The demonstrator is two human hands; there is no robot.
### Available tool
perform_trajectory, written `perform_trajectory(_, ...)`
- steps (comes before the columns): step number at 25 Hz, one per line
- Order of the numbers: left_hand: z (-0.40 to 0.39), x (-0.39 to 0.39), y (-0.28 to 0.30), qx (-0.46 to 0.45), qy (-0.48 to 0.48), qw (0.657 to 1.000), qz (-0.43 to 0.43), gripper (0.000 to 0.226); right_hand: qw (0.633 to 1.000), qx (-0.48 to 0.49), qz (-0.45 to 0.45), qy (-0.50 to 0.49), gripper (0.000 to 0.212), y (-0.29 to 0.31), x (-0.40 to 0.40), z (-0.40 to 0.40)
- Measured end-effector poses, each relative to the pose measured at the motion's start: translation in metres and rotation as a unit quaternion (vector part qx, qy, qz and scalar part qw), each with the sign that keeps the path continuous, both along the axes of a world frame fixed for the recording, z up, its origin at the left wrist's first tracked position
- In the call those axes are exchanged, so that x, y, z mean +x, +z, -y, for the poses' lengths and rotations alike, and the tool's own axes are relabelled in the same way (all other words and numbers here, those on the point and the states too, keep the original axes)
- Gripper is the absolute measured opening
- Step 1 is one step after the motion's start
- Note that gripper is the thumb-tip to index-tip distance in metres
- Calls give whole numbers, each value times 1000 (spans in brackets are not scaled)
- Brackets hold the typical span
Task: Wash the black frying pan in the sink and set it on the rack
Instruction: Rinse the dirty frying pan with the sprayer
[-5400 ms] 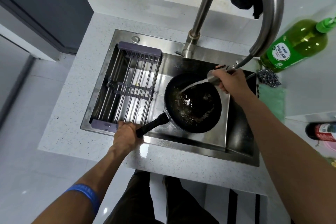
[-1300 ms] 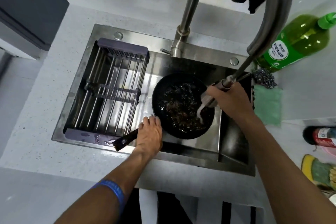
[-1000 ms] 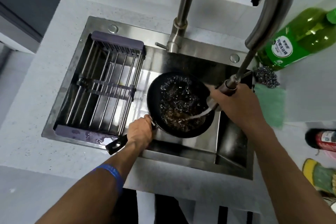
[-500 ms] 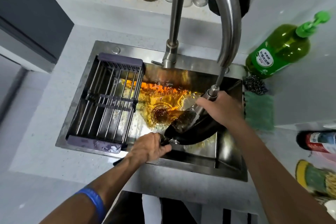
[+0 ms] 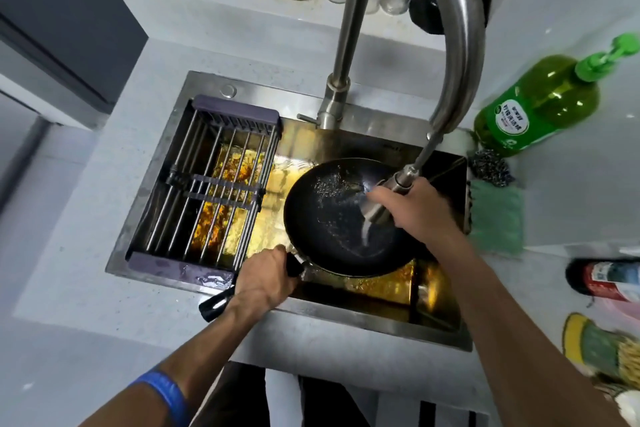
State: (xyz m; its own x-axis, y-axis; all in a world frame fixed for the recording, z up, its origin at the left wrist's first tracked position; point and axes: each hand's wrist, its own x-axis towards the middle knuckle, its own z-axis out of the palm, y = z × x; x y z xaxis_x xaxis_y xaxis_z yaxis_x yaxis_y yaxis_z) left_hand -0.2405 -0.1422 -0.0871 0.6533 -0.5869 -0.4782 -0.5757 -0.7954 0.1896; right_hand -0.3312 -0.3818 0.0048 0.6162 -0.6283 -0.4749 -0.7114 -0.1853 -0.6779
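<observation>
Black pan point(image 5: 343, 218) half rinsed: left hand point(image 5: 265, 282) grips handle, right hand point(image 5: 415, 208) grips sprayer point(image 5: 391, 196). Sweep spray around rim, tilt toward drain.

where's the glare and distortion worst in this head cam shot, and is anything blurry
Head view: glare glows yellow-orange off the wet sink floor beneath the rack; wide-angle bending bows the faucet and stretches the arms; the sponge at the right edge is smeared, while the frying pan stays fairly sharp.
</observation>
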Motion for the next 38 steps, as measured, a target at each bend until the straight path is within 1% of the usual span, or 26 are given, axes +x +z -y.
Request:
perform_trajectory(1, -2, 2, 1, -6, 5, 1000, 2, 37, 1000, 21, 17, -5, 35, 0, 7, -5)
perform_trajectory(3, -5, 5, 4, -22, 15, 1000, -8, 37, 999, 12, 36, -14, 34, 3, 14, -2)
perform_trajectory(4, -6, 7, 5, -28, 20, 999, -20, 37, 999, -13, 34, -15, 35, 4, 13, 5)
perform_trajectory(6, -7, 10, 6, -32, 32, 998, -44, 36, 997, -69, 0, -15, 36, 8, 2, 11)
perform_trajectory(7, -8, 12, 5, -32, 38, 997, -52, 35, 997, -77, -16, -13, 34, 9, -4, 8)
perform_trajectory(10, -5, 14, 6, -38, 44, 995, -86, 31, 999, -33, -29, -10, 26, 11, -2, -17)
perform_trajectory(11, -4, 14, 6, -43, 43, 993, -103, 30, 999, -33, -27, -27, 25, 12, 1, -20)
perform_trajectory(13, -4, 16, 6, -51, 44, 990, -123, 29, 996, -66, -21, -62, 29, 17, 4, -14)
perform_trajectory(14, -4, 17, 6, -53, 42, 991, -119, 30, 993, -92, -24, -67, 32, 20, 3, -9)
perform_trajectory(16, -4, 18, 5, -48, 19, 996, -76, 34, 989, -131, -29, -63, 34, 25, 0, -6)
perform_trajectory(19, 0, 12, -2, -31, -13, 999, -13, 37, 980, -179, 9, -87, 38, 34, 4, -9)
perform_trajectory(22, 3, 8, -14, -7, -15, 1000, 8, 34, 961, -238, 69, -123, 45, 42, 6, -9)
perform_trajectory(25, 2, 6, -29, 8, -8, 1000, -1, 35, 950, -261, 115, -124, 47, 46, 2, -8)
perform_trajectory(29, 0, 4, -45, 31, 3, 999, -34, 42, 945, -270, 148, -106, 45, 39, -2, -9)
perform_trajectory(32, 0, 14, -38, 40, 1, 998, -56, 37, 947, -259, 169, -91, 40, 35, -6, -6)
perform_trajectory(33, 2, 22, -30, 22, 11, 997, -70, 37, 949, -246, 181, -83, 35, 35, -9, -6)
perform_trajectory(34, 6, 32, -19, -15, 32, 996, -82, 38, 950, -229, 197, -81, 26, 36, -11, -8)
perform_trajectory(35, 15, 43, -7, -71, 63, 991, -95, 38, 950, -207, 215, -90, 19, 36, -15, -11)
perform_trajectory(37, 44, 69, 18, -201, 134, 963, -117, 40, 949, -143, 245, -137, 19, 33, -26, -21)
perform_trajectory(38, 63, 83, 29, -246, 162, 948, -120, 43, 948, -112, 250, -161, 20, 30, -31, -26)
